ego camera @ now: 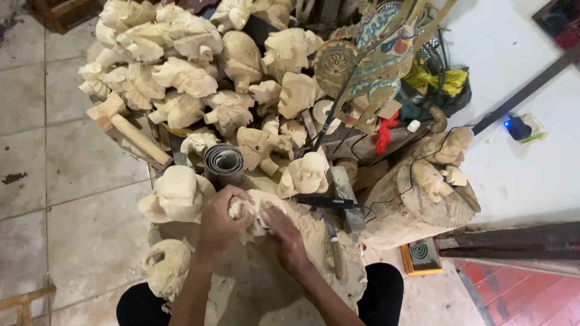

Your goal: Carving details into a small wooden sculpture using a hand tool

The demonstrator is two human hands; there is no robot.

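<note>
The left hand (220, 220) wraps round a small pale wooden carving (254, 211), fingers curled over its top and left side; the right hand (284, 232) lies against the carving's right side, fingers pressed together and laid flat on it, and whether anything sits under them I cannot tell; the carving rests between both hands on a big dusty block (254, 284) just in front of the person's knees.

Just left of the left hand sits a larger rough head (178, 194); below it, by the knee, another rounded carving (168, 265); behind the hands stands a grey roll of sandpaper (223, 162), and right of that a small carved figure (305, 174); a dark tool (323, 203) lies across the block near the right hand, beside a mallet (345, 196); farther back a heap of unfinished carvings (181, 66) rises, with a painted flat puppet (374, 54) to its right; a stump (417, 199) stands at the right; grey tiles (60, 181) cover the floor on the left.
</note>
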